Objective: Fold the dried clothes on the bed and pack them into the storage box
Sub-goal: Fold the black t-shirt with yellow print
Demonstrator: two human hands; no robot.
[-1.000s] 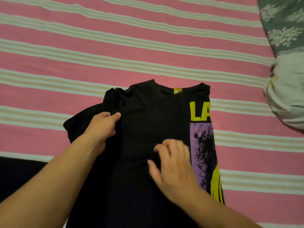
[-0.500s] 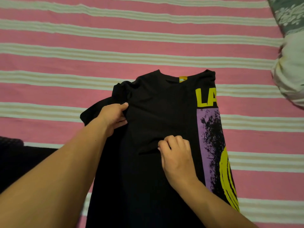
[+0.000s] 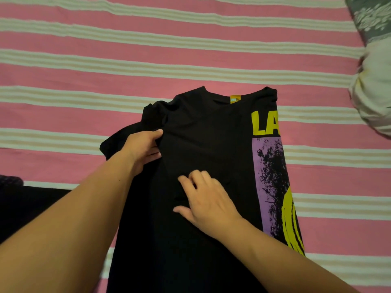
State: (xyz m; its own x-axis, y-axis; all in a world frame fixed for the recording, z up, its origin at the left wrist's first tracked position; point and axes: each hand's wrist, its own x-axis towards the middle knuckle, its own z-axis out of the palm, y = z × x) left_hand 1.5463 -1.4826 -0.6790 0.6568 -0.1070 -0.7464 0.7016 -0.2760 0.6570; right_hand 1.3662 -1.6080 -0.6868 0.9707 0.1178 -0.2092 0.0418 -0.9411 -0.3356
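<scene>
Lying flat on the pink bedsheet with cream stripes: a black cotton T-shirt with a yellow neck label, yellow letters "LA" and a purple-and-yellow print along its right folded edge. Gripping a fold of the T-shirt's left shoulder area: the left hand, thumb on top, fingers curled under the cloth. Resting on the middle of the T-shirt, below the neck label: the right hand, loosely open, fingers bent, palm down, clasping nothing visible. Sitting well to the right of the T-shirt, at the frame's edge: a pale bunched cloth and a grey floral fabric.
</scene>
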